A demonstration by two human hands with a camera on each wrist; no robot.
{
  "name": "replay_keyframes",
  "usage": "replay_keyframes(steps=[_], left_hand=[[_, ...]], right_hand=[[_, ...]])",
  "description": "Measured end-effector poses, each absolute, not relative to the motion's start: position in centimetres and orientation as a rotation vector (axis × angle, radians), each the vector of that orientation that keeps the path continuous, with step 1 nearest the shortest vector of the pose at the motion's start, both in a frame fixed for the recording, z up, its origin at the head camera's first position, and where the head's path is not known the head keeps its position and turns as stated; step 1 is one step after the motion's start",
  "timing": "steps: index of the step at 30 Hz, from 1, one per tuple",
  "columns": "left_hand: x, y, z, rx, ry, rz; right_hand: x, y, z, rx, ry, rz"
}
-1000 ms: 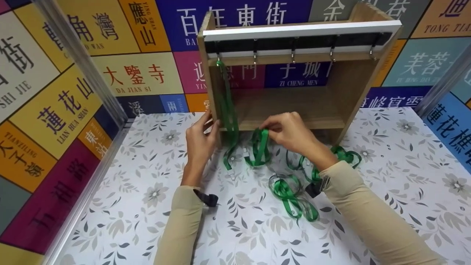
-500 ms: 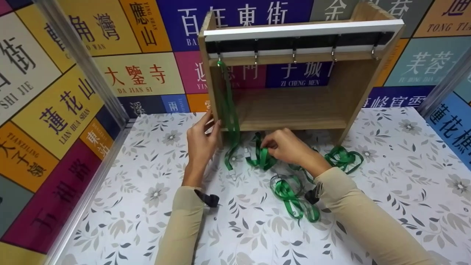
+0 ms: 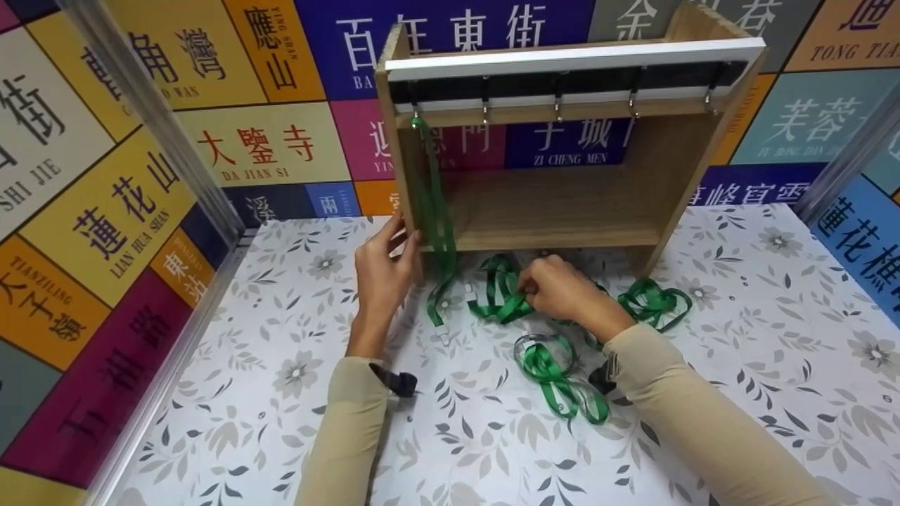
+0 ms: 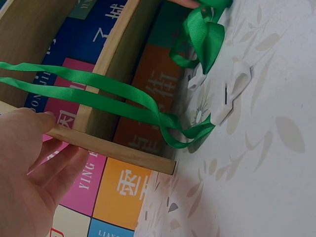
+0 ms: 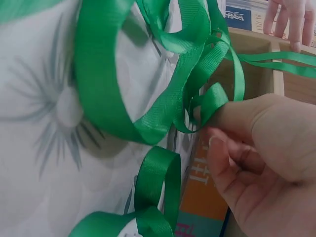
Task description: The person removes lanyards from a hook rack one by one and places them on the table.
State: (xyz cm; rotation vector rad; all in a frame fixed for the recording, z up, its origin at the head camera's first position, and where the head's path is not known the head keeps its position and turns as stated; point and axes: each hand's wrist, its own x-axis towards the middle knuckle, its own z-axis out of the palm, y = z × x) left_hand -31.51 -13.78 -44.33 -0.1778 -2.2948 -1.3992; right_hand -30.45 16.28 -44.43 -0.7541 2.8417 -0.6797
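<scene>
My left hand (image 3: pixel 382 270) grips the lower left side panel of a wooden rack (image 3: pixel 562 240); in the left wrist view the thumb and fingers (image 4: pixel 61 170) lie on opposite faces of the panel (image 4: pixel 113 152). One green lanyard (image 3: pixel 437 232) hangs from the leftmost hook (image 3: pixel 415 112), its white clip end (image 4: pixel 228 94) down on the table. In front of the rack, my right hand (image 3: pixel 562 288) pinches part of a looped green lanyard (image 3: pixel 500 299). The right wrist view has its ribbon (image 5: pixel 215 104) at my fingertips, the exact contact partly hidden.
Two more bundles of green lanyard lie on the floral tabletop (image 3: pixel 295 422), one nearer me (image 3: pixel 552 376) and one by the rack's right leg (image 3: pixel 654 302). Several metal hooks line the rack's black strip (image 3: pixel 520 83). Sign-covered walls (image 3: pixel 274 140) enclose the table's back and sides.
My right hand has come down and slightly to the right. The raised lanyard loops have sunk and spread on the table. My left hand keeps its hold on the rack.
</scene>
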Motion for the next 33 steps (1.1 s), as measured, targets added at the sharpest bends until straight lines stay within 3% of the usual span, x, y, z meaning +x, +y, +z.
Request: replay_keyframes(steps=[33], left_hand=[[-31.6,-13.6,-44.4,-0.189,-2.266,-1.383]], right_hand=[[-28.8,17.6,-42.3,-0.807,2.759,-0.737]])
